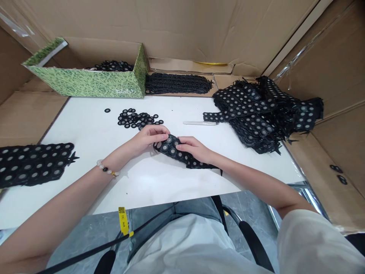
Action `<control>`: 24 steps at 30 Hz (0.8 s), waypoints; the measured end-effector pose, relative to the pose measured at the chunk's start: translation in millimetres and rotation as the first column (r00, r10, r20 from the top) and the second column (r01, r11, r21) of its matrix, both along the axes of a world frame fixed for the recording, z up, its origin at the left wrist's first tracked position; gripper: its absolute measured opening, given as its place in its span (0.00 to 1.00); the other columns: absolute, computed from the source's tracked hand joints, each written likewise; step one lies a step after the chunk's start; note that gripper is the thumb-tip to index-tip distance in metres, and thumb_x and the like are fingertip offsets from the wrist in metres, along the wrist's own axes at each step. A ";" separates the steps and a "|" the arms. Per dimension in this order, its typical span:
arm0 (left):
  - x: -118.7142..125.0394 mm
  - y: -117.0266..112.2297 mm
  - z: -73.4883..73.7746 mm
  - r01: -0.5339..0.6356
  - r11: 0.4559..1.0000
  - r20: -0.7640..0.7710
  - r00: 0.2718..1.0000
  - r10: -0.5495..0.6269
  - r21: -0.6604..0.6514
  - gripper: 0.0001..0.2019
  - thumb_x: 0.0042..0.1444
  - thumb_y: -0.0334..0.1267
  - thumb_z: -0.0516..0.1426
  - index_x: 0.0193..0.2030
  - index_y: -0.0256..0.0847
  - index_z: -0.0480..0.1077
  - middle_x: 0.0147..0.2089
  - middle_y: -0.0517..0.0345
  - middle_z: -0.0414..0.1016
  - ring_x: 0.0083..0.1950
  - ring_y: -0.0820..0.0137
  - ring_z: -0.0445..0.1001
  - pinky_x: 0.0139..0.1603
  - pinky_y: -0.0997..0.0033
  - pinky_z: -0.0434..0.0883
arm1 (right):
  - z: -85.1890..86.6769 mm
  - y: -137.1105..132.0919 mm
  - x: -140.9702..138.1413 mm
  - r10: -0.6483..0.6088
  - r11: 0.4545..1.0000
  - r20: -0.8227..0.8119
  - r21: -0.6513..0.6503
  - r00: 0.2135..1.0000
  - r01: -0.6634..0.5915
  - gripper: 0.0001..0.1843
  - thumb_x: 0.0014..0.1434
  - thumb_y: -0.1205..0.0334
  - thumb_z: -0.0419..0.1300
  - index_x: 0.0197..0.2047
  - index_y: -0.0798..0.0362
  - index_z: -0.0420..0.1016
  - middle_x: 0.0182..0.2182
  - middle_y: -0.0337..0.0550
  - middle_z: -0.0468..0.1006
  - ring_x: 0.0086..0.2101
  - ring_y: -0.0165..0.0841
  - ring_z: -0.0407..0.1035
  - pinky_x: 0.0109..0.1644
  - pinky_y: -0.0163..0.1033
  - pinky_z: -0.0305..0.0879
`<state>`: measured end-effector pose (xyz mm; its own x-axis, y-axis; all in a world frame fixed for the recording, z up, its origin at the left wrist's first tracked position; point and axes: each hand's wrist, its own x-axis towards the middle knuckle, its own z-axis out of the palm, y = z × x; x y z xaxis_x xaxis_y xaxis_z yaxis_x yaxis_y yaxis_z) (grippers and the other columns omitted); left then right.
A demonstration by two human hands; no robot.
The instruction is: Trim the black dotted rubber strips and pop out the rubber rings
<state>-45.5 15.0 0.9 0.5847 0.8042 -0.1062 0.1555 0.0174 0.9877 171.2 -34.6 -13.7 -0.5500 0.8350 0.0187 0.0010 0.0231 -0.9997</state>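
Both my hands hold a black perforated strip [172, 149] with grey-centred round rings, which runs down and right across the white tabletop [85, 133]. My left hand [149, 139] pinches its upper end from the left, and my right hand [194, 148] lies over it from the right. My fingertips nearly meet above the strip. Just above my left hand lies a scatter of loose black rings [137, 118]. A large heap of similar strips [251, 114] sits to the right, and a wide black sheet of rings [32, 165] lies at the far left.
A green patterned box [82, 83] holding black rings [114, 66] stands behind the tabletop, beside a neat row of black strips [178, 83]. A white-handled tool [199, 123] lies near the heap. Cardboard walls [327, 64] surround the table's back and right side.
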 end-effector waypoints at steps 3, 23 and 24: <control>1.8 -1.9 3.4 -0.006 1.000 -0.031 1.000 0.007 0.014 0.15 0.48 0.48 0.67 0.33 0.38 0.74 0.28 0.60 0.71 0.26 0.73 0.66 0.28 0.72 0.62 | 3.3 -0.1 -0.3 -0.072 0.996 0.005 0.048 0.997 0.071 0.11 0.60 0.53 0.59 0.32 0.51 0.69 0.30 0.37 0.68 0.35 0.33 0.62 0.44 0.38 0.62; 6.4 -13.5 6.8 0.090 0.544 -0.252 0.940 0.231 0.834 0.18 0.62 0.47 0.60 0.25 0.42 0.62 0.26 0.59 0.68 0.34 0.65 0.66 0.44 0.61 0.63 | -3.0 8.9 0.6 -0.249 0.964 0.049 -0.090 0.967 0.252 0.16 0.50 0.51 0.67 0.28 0.52 0.67 0.24 0.31 0.67 0.27 0.28 0.62 0.37 0.36 0.60; 5.9 -14.1 6.5 0.168 0.511 -0.307 0.931 0.200 0.843 0.19 0.64 0.46 0.58 0.24 0.42 0.61 0.24 0.59 0.67 0.32 0.66 0.65 0.44 0.61 0.62 | -3.1 8.9 0.7 -0.251 0.964 0.048 -0.078 0.967 0.254 0.17 0.51 0.50 0.68 0.28 0.52 0.67 0.24 0.32 0.68 0.28 0.28 0.62 0.37 0.36 0.60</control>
<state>-39.7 0.8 7.4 0.6450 0.6165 0.4516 0.4686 -0.7858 0.4036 172.0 -25.7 -16.9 -0.3198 0.9446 -0.0734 0.0339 -0.0661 -0.9972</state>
